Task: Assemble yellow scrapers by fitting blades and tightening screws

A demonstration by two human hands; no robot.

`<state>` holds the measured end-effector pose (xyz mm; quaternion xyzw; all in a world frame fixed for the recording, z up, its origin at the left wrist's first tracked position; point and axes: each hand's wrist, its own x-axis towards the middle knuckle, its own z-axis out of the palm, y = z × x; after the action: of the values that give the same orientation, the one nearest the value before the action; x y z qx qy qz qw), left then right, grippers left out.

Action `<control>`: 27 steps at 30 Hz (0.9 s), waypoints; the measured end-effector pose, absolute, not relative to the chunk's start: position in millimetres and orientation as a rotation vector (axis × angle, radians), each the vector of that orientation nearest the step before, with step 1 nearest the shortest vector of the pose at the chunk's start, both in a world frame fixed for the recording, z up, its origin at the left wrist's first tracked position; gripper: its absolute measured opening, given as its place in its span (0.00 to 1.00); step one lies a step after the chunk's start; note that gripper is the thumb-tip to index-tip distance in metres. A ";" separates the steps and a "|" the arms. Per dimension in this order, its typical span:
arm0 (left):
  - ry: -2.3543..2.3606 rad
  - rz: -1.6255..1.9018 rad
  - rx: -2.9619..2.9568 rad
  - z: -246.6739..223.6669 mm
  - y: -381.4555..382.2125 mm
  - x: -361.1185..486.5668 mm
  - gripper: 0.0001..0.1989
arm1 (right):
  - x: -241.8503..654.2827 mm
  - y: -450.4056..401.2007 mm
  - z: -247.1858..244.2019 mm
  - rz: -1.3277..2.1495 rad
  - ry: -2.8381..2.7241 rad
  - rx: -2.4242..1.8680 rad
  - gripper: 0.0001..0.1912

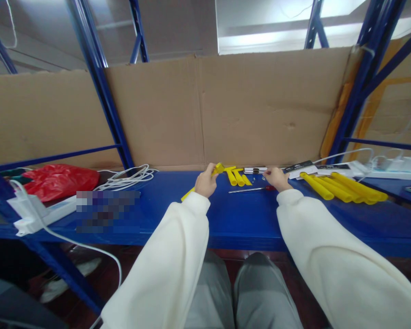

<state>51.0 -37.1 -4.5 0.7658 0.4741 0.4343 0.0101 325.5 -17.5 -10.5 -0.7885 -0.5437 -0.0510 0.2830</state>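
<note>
Left hand [206, 181] grasping yellow plastic tube [188, 194], right hand [277, 178] by the screwdriver [249, 190]'s right end, can't tell if its fingers hold anything.

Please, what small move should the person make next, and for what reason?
Perhaps the right hand should take the screwdriver: it lies close by that hand, and the left hand already holds a yellow piece. Whether the right hand pinches something small is too unclear to tell.
</note>
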 end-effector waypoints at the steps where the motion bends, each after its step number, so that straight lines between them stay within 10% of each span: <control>1: 1.481 1.364 2.375 -4.6 -36.4 50.1 0.13 | 329.7 -18.7 -10.7 -0.117 -1.428 -2.138 0.11; 27: 1.365 1.118 2.414 -12.4 -27.4 50.1 0.14 | 333.2 -16.0 -12.0 -0.049 -1.575 -2.364 0.13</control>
<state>50.1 -27.4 -12.4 0.8050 0.4552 0.3729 0.0754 333.2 -16.0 -12.0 -0.8228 -0.5480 -0.0171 0.1496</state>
